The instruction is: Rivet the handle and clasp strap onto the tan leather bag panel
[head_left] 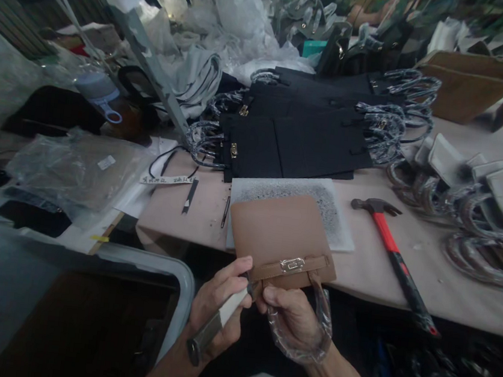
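Two hands work close in front of the body, at the near edge of the worktop (pixel 360 267): the left hand (pixel 215 305) is closed around a pale-handled tool (pixel 218 324), its tip brought against the left end of the strap (pixel 269 270), while the right hand (pixel 293 320) grips the wrapped handle (pixel 312 334), a loop in clear plastic, and pinches the strap just beside the tool. Both belong to the brown bag (pixel 278 231), which lies flat, half on the worktop's edge and half over a white speckled pad (pixel 334 216). Its metal clasp (pixel 292 265) is already fitted on the strap, so the hardware looks done and, by my reading, only the strap end is being finished. A red-handled hammer (pixel 392 247) lies untouched to the right, and a small blade (pixel 189 196) and a thin awl (pixel 226 211) sit to the left of the pad. Further back, a stack of black bags (pixel 303 134) with wrapped handles and clasps appears to have reached the same stage or beyond; pale bags (pixel 482 196) crowd the right side, and I cannot tell whether these are finished.
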A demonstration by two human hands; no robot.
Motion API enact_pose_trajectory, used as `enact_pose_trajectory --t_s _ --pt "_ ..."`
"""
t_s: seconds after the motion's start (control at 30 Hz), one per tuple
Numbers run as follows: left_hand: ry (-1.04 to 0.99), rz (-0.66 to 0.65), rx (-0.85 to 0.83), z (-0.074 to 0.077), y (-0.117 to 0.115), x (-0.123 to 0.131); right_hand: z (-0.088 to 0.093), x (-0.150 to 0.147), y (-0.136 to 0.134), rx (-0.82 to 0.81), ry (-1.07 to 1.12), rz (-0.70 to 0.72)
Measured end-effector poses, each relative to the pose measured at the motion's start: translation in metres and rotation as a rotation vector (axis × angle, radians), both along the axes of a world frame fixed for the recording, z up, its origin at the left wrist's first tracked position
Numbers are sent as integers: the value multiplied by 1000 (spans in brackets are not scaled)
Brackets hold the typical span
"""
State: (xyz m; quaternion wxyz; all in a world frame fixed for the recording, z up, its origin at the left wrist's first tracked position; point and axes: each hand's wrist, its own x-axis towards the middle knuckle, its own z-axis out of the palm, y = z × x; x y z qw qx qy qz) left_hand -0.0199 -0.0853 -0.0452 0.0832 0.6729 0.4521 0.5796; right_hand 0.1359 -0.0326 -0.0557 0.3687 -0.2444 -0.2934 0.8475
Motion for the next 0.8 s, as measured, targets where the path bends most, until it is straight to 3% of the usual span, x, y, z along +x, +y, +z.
enact_pose_trajectory --t_s 0.33,0.8 --pt "30 3 36 2 -4 -3 -5 0 -3 46 -69 41" --pt "44 5 18 -1 3 -5 -3 -3 -3 47 -124 -14"
